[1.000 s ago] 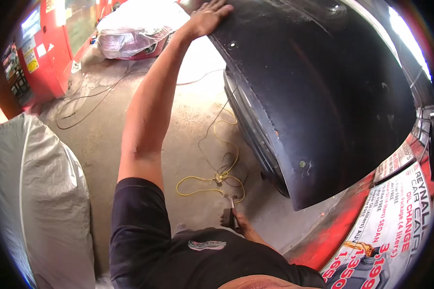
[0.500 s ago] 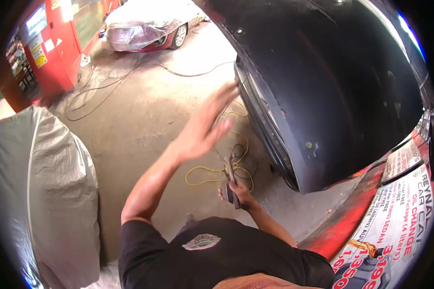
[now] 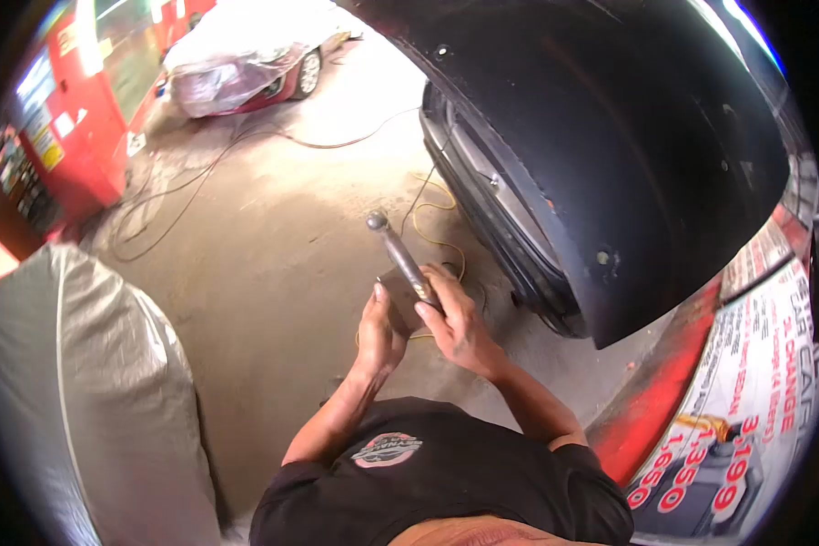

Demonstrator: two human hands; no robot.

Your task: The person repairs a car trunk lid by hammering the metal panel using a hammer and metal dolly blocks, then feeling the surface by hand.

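My right hand (image 3: pixel 462 318) wraps round the lower end of a worn metal bar (image 3: pixel 400 255) with a round knob at its far tip, pointing away and slightly left. Beside it, my left hand (image 3: pixel 380 335) grips the near left side of a flat brownish block (image 3: pixel 398 298), its thumb along the edge. The block sits between the two hands, partly hidden by the fingers; whether my right fingers also touch it I cannot tell. Both hands are in front of my chest, left of a black car panel (image 3: pixel 628 155) and apart from it.
Beneath the panel's left edge is a dark opening (image 3: pixel 491 182) with black trim. A yellow cord (image 3: pixel 437 206) and dark hoses (image 3: pixel 328 146) lie on the concrete floor. A grey cover (image 3: pixel 127 391) stands at left, a plastic-wrapped red car (image 3: pixel 246 73) behind, a printed banner (image 3: pixel 737 400) at right.
My left hand has come down from beside the panel and taken hold of the block. My right hand has risen with the bar, its knob end now tipped left. The view has shifted slightly.
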